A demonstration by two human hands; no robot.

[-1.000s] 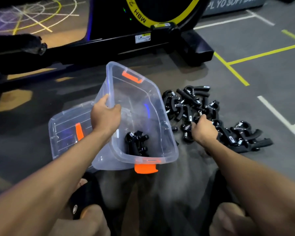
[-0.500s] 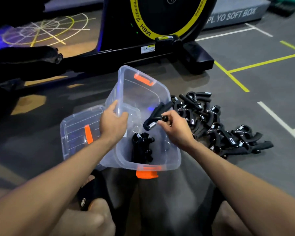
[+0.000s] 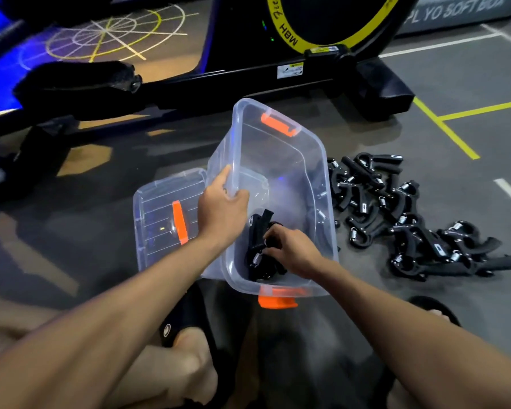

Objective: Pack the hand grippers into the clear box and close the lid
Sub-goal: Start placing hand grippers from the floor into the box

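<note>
The clear box (image 3: 281, 149) with orange latches sits tilted on the floor in front of me. My left hand (image 3: 222, 206) grips its left rim. My right hand (image 3: 289, 250) is down inside the box, fingers closed on a black hand gripper (image 3: 258, 231) that rests on other grippers at the near end. A pile of black hand grippers (image 3: 401, 214) lies on the floor right of the box. The clear lid (image 3: 163, 214) with an orange strip lies flat left of the box, partly under it.
A black exercise machine (image 3: 278, 72) with a yellow-ringed wheel stands just behind the box. My feet in black sandals (image 3: 186, 323) are below the box. Yellow and white lines mark the grey floor on the right.
My right hand took a gripper from the pile, carried it left over the rim and lowered it into the box. My left hand stayed on the rim.
</note>
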